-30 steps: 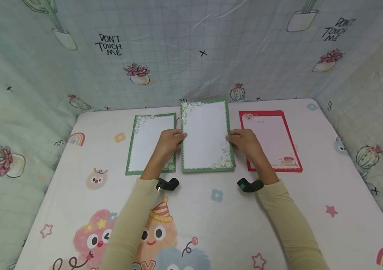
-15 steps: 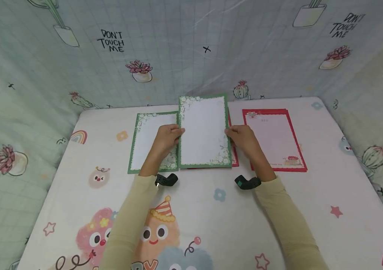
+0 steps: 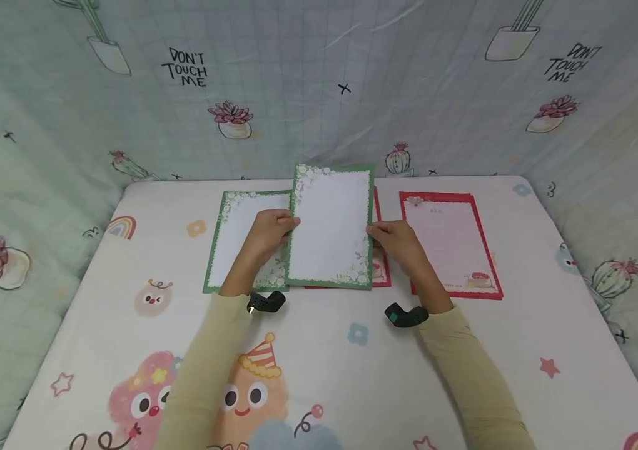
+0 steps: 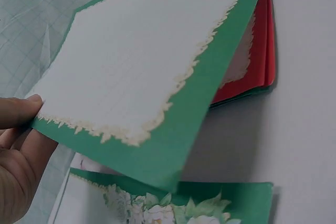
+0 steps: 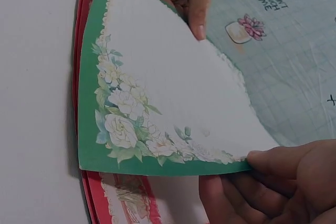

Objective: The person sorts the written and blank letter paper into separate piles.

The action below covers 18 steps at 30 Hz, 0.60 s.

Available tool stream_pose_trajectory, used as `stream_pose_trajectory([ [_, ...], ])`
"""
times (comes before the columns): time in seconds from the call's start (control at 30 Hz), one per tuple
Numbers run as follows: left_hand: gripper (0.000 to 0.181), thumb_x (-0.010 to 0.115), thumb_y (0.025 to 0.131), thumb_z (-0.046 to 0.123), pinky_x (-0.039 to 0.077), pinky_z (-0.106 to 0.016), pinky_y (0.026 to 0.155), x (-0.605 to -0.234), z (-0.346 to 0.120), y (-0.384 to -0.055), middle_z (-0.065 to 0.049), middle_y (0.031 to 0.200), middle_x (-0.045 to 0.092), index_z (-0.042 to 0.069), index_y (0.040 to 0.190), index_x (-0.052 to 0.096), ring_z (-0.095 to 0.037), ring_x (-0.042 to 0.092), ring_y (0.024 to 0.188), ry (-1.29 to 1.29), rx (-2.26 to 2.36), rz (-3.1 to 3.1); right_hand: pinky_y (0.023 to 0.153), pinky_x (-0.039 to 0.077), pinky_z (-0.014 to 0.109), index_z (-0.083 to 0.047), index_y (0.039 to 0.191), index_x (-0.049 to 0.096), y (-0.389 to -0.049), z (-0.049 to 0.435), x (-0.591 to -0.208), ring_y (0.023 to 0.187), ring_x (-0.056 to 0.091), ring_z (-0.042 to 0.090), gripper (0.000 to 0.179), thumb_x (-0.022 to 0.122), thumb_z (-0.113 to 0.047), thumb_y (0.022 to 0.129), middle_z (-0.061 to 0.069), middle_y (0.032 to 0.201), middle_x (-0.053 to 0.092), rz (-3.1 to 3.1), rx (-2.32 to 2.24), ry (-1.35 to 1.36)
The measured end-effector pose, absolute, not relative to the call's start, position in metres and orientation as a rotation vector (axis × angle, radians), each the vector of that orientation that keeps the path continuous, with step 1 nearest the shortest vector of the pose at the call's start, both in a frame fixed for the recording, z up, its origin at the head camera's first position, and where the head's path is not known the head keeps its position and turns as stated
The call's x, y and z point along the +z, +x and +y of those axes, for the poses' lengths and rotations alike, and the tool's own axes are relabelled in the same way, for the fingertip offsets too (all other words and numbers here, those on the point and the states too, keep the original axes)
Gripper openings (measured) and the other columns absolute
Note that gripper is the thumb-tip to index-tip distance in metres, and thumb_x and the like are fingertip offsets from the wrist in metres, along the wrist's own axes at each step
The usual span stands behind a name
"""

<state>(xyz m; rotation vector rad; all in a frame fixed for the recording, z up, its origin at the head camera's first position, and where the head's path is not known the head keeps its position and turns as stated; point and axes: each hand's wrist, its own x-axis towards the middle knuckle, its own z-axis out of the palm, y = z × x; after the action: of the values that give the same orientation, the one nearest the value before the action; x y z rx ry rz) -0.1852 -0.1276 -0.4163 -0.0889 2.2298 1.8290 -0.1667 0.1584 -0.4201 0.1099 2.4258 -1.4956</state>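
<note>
A green-bordered paper sheet point(image 3: 330, 228) with white flowers is held up between both hands, tilted. My left hand point(image 3: 267, 232) pinches its left edge, thumb on the front face. On the opposite edge, my right hand point(image 3: 400, 245) pinches it the same way. Behind it lies a middle stack with a red-bordered sheet point(image 3: 382, 275) on top, mostly hidden; the left wrist view shows red and green edges point(image 4: 268, 72) there. A second green-bordered sheet point(image 3: 234, 244) lies flat at the left, partly covered by my left hand and the raised sheet.
To the right lies a pile of red-bordered sheets point(image 3: 445, 237) with slightly offset edges, beside my right wrist. A white tablecloth point(image 3: 319, 369) with cartoon prints covers the table. A patterned cloth point(image 3: 296, 75) hangs behind the table's far edge.
Both hands have shifted the raised green-bordered sheet leftward, and it now overlaps the left green-bordered sheet. More of the red-bordered sheet beneath shows on the right.
</note>
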Motion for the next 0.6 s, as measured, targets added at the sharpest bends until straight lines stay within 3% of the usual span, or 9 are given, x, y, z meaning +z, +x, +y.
stream_pose_trajectory([
  [0.07, 0.036, 0.061, 0.104, 0.018, 0.030, -0.024, 0.058, -0.418, -0.130, -0.182, 0.002, 0.065, 0.033, 0.007, 0.075, 0.043, -0.010, 0.023, 0.056, -0.077, 1.837, 2.224, 0.088, 0.058, 0.034, -0.004, 0.137, 0.063, -0.164, 0.158, -0.424, 0.091, 0.068, 0.027, 0.044, 0.061, -0.032, 0.104, 0.016, 0.114, 0.068, 2.427, -1.500, 0.113],
  [0.1, 0.042, 0.061, 0.104, 0.018, 0.026, -0.026, 0.057, -0.419, -0.131, -0.181, 0.001, 0.063, 0.023, 0.011, 0.073, 0.034, -0.013, 0.019, 0.055, -0.077, 1.843, 2.215, 0.089, 0.058, 0.035, -0.003, 0.136, 0.064, -0.162, 0.158, -0.426, 0.091, 0.068, 0.028, 0.044, 0.061, -0.032, 0.103, 0.016, 0.113, 0.068, 2.423, -1.505, 0.109],
  [0.17, 0.041, 0.061, 0.104, 0.019, 0.028, -0.026, 0.056, -0.417, -0.134, -0.181, 0.004, 0.061, 0.024, 0.013, 0.072, 0.036, -0.012, 0.020, 0.055, -0.080, 1.839, 2.209, 0.092, 0.057, 0.037, -0.003, 0.136, 0.065, -0.163, 0.158, -0.426, 0.093, 0.069, 0.029, 0.044, 0.062, -0.033, 0.103, 0.017, 0.113, 0.069, 2.422, -1.509, 0.100],
  [0.37, 0.038, 0.062, 0.104, 0.018, 0.030, -0.025, 0.056, -0.405, -0.140, -0.174, 0.004, 0.061, 0.026, 0.010, 0.075, 0.039, -0.012, 0.022, 0.057, -0.113, 1.814, 2.225, 0.097, 0.056, 0.041, -0.005, 0.130, 0.069, -0.164, 0.157, -0.421, 0.100, 0.071, 0.030, 0.040, 0.066, -0.033, 0.101, 0.015, 0.118, 0.070, 2.411, -1.525, 0.071],
  [0.47, 0.028, 0.063, 0.103, 0.018, 0.036, -0.026, 0.060, -0.403, -0.145, -0.174, 0.005, 0.063, 0.030, 0.007, 0.082, 0.049, -0.011, 0.027, 0.060, -0.140, 1.818, 2.247, 0.095, 0.057, 0.040, -0.005, 0.126, 0.072, -0.167, 0.152, -0.415, 0.099, 0.072, 0.029, 0.037, 0.068, -0.031, 0.100, 0.014, 0.118, 0.070, 2.409, -1.568, 0.050],
  [0.6, 0.018, 0.064, 0.102, 0.021, 0.048, -0.029, 0.074, -0.404, -0.155, -0.176, 0.005, 0.072, 0.045, 0.004, 0.102, 0.061, -0.010, 0.043, 0.073, -0.196, 1.782, 2.270, 0.088, 0.060, 0.035, -0.005, 0.123, 0.073, -0.171, 0.143, -0.410, 0.093, 0.074, 0.027, 0.034, 0.070, -0.029, 0.099, 0.013, 0.115, 0.071, 2.402, -1.601, 0.057],
])
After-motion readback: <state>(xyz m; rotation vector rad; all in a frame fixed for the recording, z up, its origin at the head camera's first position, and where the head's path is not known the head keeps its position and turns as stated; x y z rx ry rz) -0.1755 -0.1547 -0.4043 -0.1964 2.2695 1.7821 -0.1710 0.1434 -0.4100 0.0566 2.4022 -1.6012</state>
